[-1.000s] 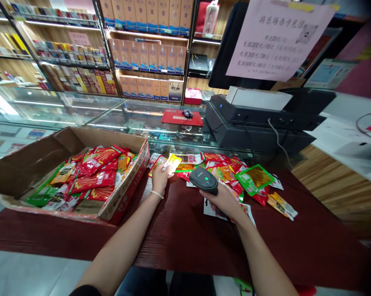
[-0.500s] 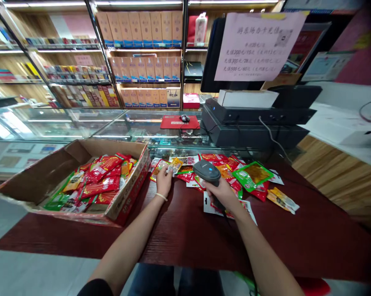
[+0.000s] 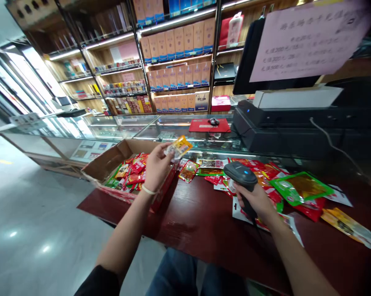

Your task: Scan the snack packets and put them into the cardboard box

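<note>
My left hand is closed on a small yellow-and-clear snack packet, raised above the right edge of the cardboard box. In that box lie several red, green and orange snack packets. My right hand grips the handle of a black barcode scanner, its head pointing left and a blue light showing on top. Under and around the scanner, snack packets are spread on the counter, among them a green-edged one and a yellow one. A small red-and-green packet lies between my hands.
The dark red counter runs along a glass display case. A mouse rests on a red mat. At right stand a black register machine and a screen with a pink paper sign. Shelves of boxes line the back.
My left hand has lifted the yellow packet off the counter and moved it up toward the box. My right hand still holds the scanner over the packets. The view has turned left.
</note>
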A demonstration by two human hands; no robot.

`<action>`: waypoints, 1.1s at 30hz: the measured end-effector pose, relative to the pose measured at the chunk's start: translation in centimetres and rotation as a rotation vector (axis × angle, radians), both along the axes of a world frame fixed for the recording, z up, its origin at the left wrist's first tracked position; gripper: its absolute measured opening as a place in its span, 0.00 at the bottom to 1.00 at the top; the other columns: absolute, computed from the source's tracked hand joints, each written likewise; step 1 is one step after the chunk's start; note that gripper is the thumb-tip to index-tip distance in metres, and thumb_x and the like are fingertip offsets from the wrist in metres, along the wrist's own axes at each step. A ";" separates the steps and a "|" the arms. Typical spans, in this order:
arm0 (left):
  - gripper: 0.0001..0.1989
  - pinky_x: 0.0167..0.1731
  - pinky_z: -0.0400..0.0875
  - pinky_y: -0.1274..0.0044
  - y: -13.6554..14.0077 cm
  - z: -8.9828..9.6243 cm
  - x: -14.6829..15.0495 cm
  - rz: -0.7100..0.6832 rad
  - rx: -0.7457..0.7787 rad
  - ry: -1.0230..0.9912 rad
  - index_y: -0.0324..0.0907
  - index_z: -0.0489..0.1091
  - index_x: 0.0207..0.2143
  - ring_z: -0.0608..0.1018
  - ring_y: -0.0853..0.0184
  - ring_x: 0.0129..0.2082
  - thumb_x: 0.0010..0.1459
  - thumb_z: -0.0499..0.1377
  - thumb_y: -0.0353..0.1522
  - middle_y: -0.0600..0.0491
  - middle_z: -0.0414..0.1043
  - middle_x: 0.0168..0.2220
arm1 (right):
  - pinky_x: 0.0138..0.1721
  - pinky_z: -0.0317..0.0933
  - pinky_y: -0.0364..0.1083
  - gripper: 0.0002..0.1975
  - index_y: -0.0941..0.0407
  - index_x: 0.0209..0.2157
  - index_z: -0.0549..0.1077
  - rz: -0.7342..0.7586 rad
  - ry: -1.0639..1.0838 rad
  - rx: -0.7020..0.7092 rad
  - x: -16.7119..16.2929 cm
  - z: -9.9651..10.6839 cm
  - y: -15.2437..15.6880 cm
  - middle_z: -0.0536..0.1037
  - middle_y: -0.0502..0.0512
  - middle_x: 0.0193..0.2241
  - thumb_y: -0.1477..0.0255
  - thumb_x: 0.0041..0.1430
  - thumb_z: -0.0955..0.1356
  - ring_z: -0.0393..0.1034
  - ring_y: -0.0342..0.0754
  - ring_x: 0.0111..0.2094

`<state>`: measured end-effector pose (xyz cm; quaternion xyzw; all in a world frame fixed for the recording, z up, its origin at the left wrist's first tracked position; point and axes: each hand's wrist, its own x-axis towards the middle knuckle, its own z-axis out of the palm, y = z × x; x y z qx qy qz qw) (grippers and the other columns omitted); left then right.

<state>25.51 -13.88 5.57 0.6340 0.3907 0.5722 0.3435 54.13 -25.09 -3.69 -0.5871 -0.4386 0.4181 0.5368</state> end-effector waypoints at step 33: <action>0.13 0.50 0.71 0.68 -1.5 -9.9 16.6 -0.508 0.336 0.719 0.43 0.74 0.48 0.78 0.58 0.48 0.63 0.57 0.33 0.47 0.78 0.47 | 0.12 0.55 0.41 0.16 0.53 0.26 0.65 -0.391 0.043 0.055 10.2 1.7 -3.1 0.69 0.45 0.13 0.59 0.50 0.74 0.61 0.42 0.11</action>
